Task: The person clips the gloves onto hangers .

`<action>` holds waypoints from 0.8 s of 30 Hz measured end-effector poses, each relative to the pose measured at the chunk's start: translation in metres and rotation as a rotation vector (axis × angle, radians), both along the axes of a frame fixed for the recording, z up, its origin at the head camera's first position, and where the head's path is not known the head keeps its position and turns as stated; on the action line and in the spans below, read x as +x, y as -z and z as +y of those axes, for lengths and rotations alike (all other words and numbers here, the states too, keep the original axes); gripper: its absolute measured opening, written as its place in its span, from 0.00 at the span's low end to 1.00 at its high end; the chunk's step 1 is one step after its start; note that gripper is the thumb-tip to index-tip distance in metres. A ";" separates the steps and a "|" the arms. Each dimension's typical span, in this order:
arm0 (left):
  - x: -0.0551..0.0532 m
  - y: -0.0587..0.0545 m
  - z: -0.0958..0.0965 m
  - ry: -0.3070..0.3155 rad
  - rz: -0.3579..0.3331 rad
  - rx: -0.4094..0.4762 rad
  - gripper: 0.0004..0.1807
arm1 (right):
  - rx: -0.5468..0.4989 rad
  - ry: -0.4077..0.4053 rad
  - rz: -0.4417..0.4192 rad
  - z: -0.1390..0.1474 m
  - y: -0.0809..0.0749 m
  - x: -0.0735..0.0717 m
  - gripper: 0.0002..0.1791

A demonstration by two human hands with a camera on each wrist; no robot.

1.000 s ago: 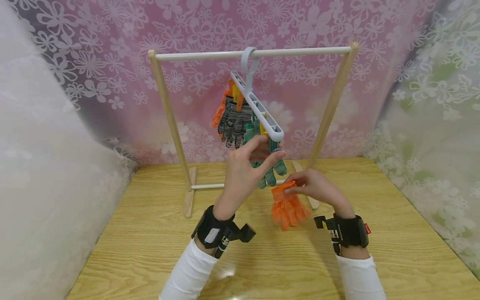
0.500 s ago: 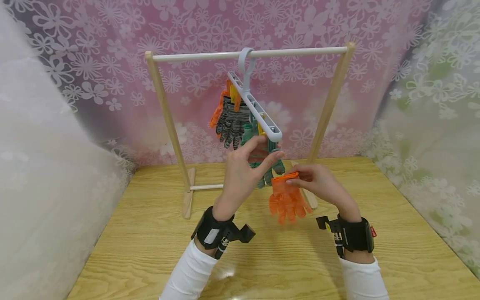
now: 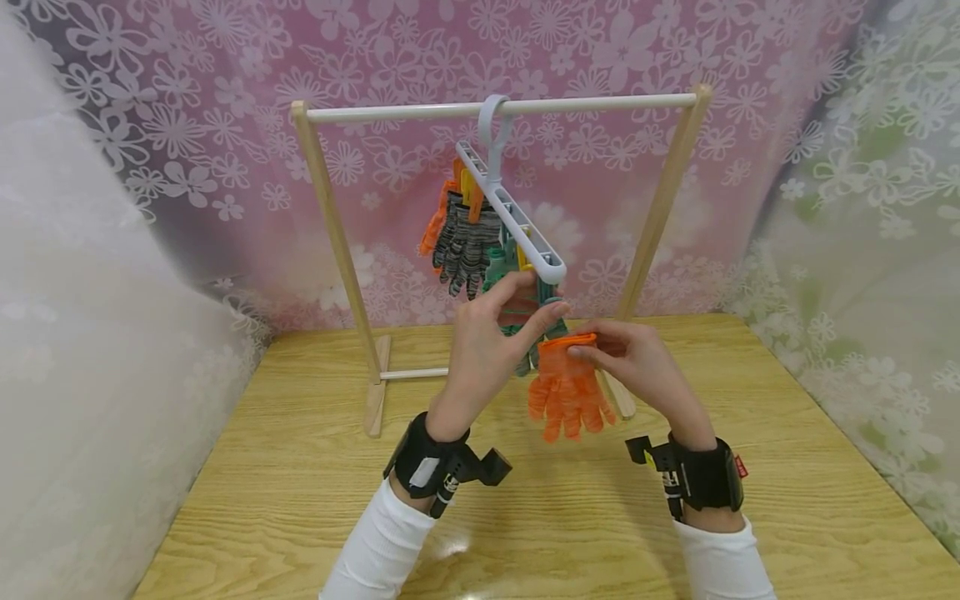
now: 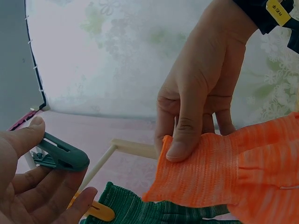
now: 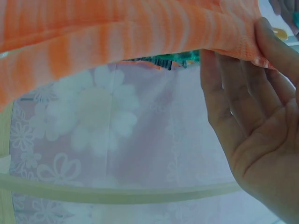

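My left hand (image 3: 483,346) pinches a dark green clothespin (image 4: 65,155) between thumb and fingers, at the near end of the light grey clip hanger (image 3: 517,225). In the left wrist view the clothespin's tip points toward the orange knit glove (image 3: 568,392). My right hand (image 3: 641,362) holds that glove by its cuff, thumb on one side and fingers behind, with the glove's fingers hanging down. The cuff is just below and right of the clothespin. Behind the left hand hangs a green glove (image 4: 135,203), held by a yellow clothespin (image 4: 102,211) and partly hidden.
A grey-black glove (image 3: 474,246) and another orange glove (image 3: 437,227) hang toward the hanger's far end. The hanger hooks over the white rod (image 3: 600,103) of a wooden-sided rack (image 3: 337,242). That stands on a wood-grain table (image 3: 300,500), with flowered curtains at the back and sides.
My right hand has raised the orange glove and brought it left, closer to the left hand and clothespin. The left hand has stayed at the hanger's near end.
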State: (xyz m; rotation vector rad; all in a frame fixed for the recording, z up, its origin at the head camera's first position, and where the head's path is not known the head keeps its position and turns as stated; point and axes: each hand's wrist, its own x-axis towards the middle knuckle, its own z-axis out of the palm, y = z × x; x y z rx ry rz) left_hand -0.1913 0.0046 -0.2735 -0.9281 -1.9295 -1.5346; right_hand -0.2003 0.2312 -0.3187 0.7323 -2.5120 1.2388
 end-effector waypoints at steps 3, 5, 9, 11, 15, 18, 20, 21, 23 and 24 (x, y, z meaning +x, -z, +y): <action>0.000 0.000 0.001 0.006 0.003 0.006 0.16 | -0.018 0.013 0.032 -0.004 -0.002 0.004 0.11; -0.001 0.000 0.001 0.006 0.007 0.008 0.16 | -0.034 0.012 0.058 -0.007 -0.003 0.006 0.11; -0.002 0.001 0.003 0.006 0.012 0.007 0.16 | -0.067 0.007 0.125 -0.012 -0.003 0.009 0.11; -0.003 0.001 0.004 0.009 0.013 0.009 0.16 | -0.086 0.003 0.156 -0.014 -0.003 0.009 0.11; -0.003 0.001 0.006 0.019 0.012 0.017 0.15 | -0.127 -0.002 0.202 -0.017 -0.003 0.010 0.12; -0.004 0.001 0.008 0.028 -0.002 0.019 0.13 | -0.157 -0.003 0.222 -0.019 -0.003 0.011 0.13; -0.004 0.000 0.010 0.040 -0.019 0.021 0.12 | -0.175 0.001 0.233 -0.020 -0.004 0.012 0.13; -0.004 0.000 0.010 0.051 -0.029 0.025 0.12 | -0.180 0.006 0.240 -0.021 -0.005 0.012 0.14; -0.004 -0.002 0.012 0.072 -0.046 0.033 0.11 | -0.189 0.018 0.255 -0.022 -0.005 0.013 0.14; -0.005 -0.002 0.013 0.082 -0.052 0.037 0.11 | -0.190 0.025 0.262 -0.022 -0.006 0.013 0.15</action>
